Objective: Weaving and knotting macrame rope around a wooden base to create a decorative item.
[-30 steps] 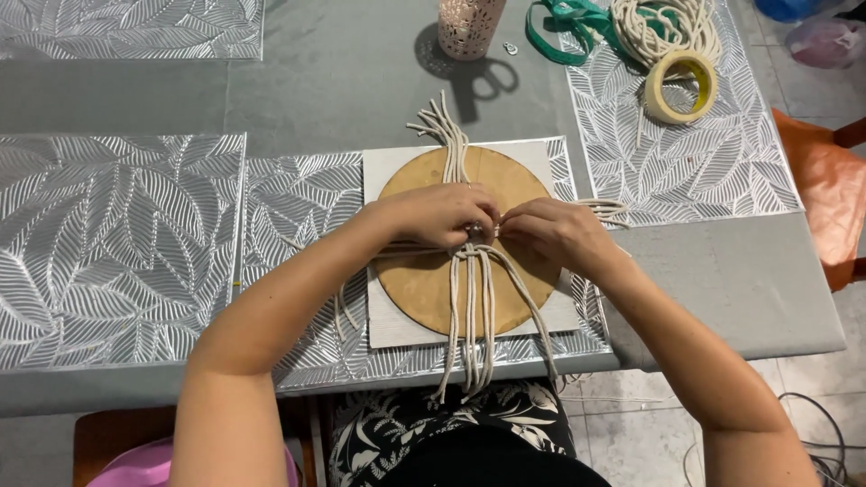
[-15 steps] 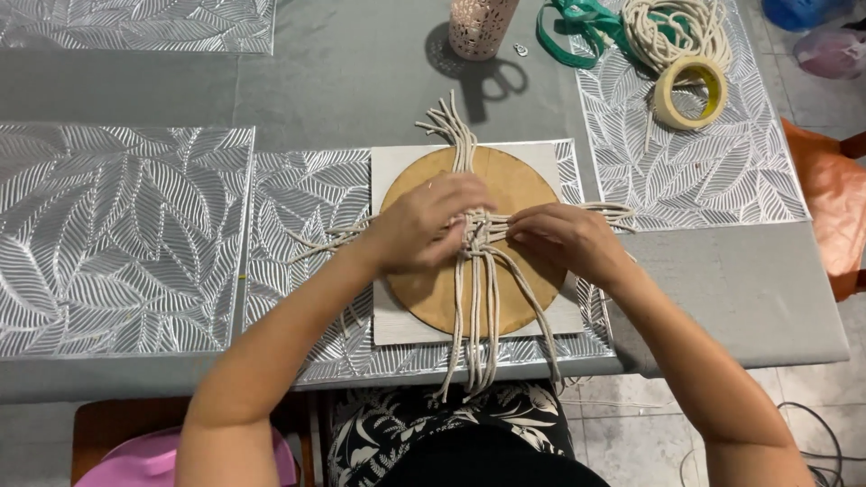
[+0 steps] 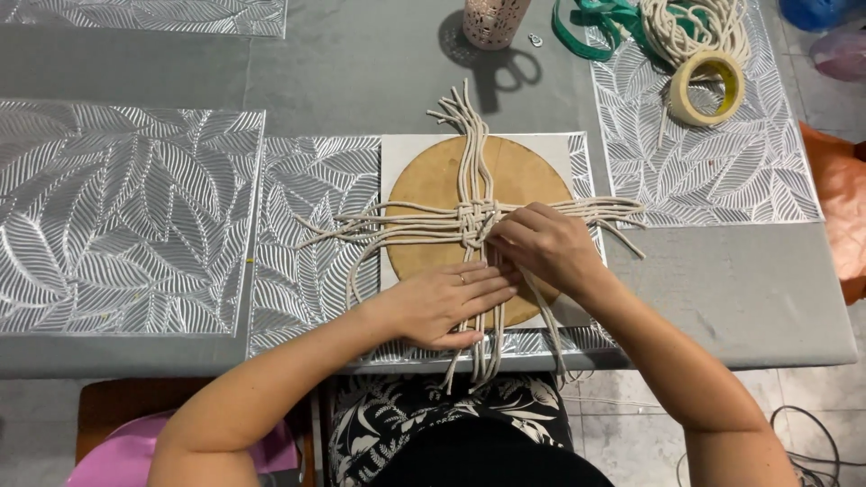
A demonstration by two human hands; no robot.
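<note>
Cream macrame cords [image 3: 410, 225] cross in a woven knot [image 3: 474, 221] at the middle of a round wooden board [image 3: 433, 176], which lies on a white sheet [image 3: 392, 149]. Bundles of cord run up, left, right and down off the table edge. My left hand [image 3: 446, 305] lies flat, fingers together, on the lower cords and the board's near edge. My right hand [image 3: 541, 245] sits just right of the knot, its fingers curled onto the cords there.
Silver leaf-patterned placemats [image 3: 126, 216] cover the grey table [image 3: 361, 72]. At the back stand a pink perforated cup [image 3: 492, 20], a roll of masking tape [image 3: 706, 88], a coil of cream cord [image 3: 695, 27] and green ribbon [image 3: 595, 18]. An orange chair [image 3: 834, 194] is at right.
Both hands moved down off the knot, which now shows. My left hand went from gripping at the centre to lying flat on the lower cords; my right stays by the knot.
</note>
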